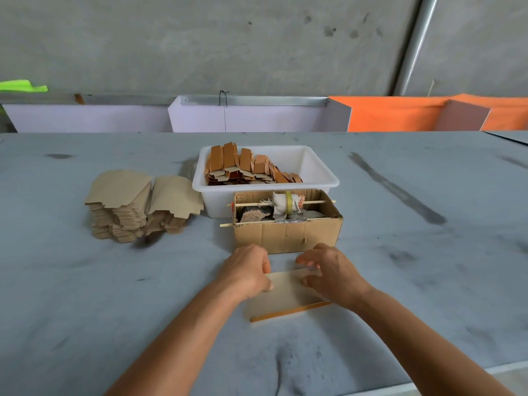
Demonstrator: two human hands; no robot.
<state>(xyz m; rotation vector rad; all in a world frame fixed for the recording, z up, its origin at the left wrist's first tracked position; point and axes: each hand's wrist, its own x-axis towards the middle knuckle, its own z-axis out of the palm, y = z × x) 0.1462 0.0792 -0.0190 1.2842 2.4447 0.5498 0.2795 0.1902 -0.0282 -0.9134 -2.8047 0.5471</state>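
Head view, lower centre: a flat card blank lies on the table, its orange edge nearest the person.
Left hand: fingers curled over the card's far left corner, thumb on top, gripping it.
Card feel: likely light, thin and easily creased; best held at the far corners, as it is now.
Card axis: the long side appears to run left to right, with the right end slightly higher in the frame.
Right hand: pinching the far right corner.
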